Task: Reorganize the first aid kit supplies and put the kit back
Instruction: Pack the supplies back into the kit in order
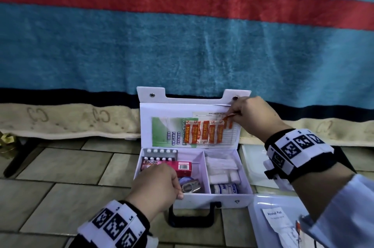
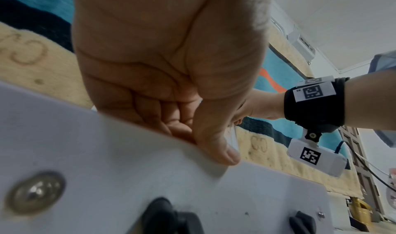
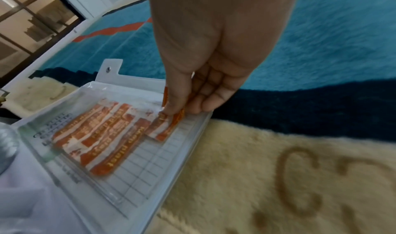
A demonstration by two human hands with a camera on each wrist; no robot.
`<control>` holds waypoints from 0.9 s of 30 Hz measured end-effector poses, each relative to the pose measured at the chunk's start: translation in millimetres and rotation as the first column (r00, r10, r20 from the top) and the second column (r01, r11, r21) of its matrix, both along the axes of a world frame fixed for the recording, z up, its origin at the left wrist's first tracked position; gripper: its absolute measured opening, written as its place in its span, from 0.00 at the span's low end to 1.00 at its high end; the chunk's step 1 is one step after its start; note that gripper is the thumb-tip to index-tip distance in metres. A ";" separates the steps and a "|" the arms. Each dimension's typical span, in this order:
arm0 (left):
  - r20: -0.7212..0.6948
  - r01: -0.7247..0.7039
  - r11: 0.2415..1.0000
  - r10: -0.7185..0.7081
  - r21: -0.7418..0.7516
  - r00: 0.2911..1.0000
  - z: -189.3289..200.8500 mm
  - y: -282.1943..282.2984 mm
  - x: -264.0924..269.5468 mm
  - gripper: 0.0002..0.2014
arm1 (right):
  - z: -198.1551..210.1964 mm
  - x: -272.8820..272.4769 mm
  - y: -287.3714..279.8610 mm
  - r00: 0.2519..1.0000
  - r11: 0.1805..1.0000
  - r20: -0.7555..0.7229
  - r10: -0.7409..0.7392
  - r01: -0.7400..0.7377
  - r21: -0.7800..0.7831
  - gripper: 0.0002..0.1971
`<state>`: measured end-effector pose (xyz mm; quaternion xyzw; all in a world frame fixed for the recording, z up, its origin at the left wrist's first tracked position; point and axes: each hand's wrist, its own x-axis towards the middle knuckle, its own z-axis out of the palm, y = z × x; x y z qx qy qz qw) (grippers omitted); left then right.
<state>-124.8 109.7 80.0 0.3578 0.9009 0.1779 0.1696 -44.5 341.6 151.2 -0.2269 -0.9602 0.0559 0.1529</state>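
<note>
Two hands work: the right hand pinches plaster strips at the lid pocket, the left hand grips the first aid kit on the floor. Pushed carelessly, strips could crumple or slip out.

White first aid kit open (lid upright), orange plasters in lid

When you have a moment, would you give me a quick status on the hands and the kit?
Left hand grips the kit's front wall. Right hand pinches plaster strips at the lid's clear pocket. Nothing blocking.
</note>
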 end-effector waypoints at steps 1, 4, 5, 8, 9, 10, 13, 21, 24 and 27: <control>0.003 -0.003 1.000 0.003 -0.001 1.000 0.3 -0.1 0.1 0.11 | 0.5 -0.2 0.5 1.000 1.000 0.025 -0.010 0.010 0.012 0.05; 0.008 -0.004 1.000 0.005 -0.008 1.000 0.9 -0.1 0.8 0.11 | 6.1 -1.1 -0.3 0.995 0.999 0.093 -0.017 0.013 0.042 0.08; 0.008 -0.003 1.000 0.004 -0.010 1.000 1.2 0.0 0.9 0.11 | 8.1 -1.4 -0.2 0.994 0.999 0.112 -0.015 0.010 0.048 0.09; 0.017 -0.007 1.000 0.007 -0.005 1.000 1.1 -0.1 0.4 0.11 | 10.5 -2.8 0.5 0.987 0.995 0.156 0.026 -0.040 0.088 0.12; 0.021 -0.009 1.000 0.009 0.000 1.000 0.8 -0.2 0.1 0.11 | 10.4 -3.9 0.2 0.984 0.992 0.174 0.039 -0.059 0.113 0.13; 0.025 -0.012 1.000 0.012 0.006 1.000 0.3 -0.1 -0.1 0.10 | 10.9 -4.7 -1.2 0.980 0.988 0.194 0.040 -0.068 0.138 0.14; 0.029 -0.018 1.000 0.017 0.011 0.999 -0.5 -0.3 0.0 0.11 | 15.0 -6.1 -8.7 0.974 0.980 0.225 -0.019 -0.027 0.199 0.14; 0.034 -0.016 1.000 0.017 -0.006 0.999 -0.1 0.2 0.0 0.10 | 15.2 -18.9 -20.3 0.933 0.918 0.343 -0.108 -0.039 0.395 0.12; 0.033 -0.020 1.000 0.020 -0.004 0.999 -0.3 -0.8 0.7 0.10 | 12.9 -19.3 -21.0 0.927 0.920 0.357 -0.113 -0.038 0.389 0.14; 0.019 -0.016 1.000 0.016 -0.013 1.000 0.2 -1.4 1.2 0.12 | 10.1 -18.4 -23.7 0.924 0.922 0.361 -0.127 -0.025 0.387 0.14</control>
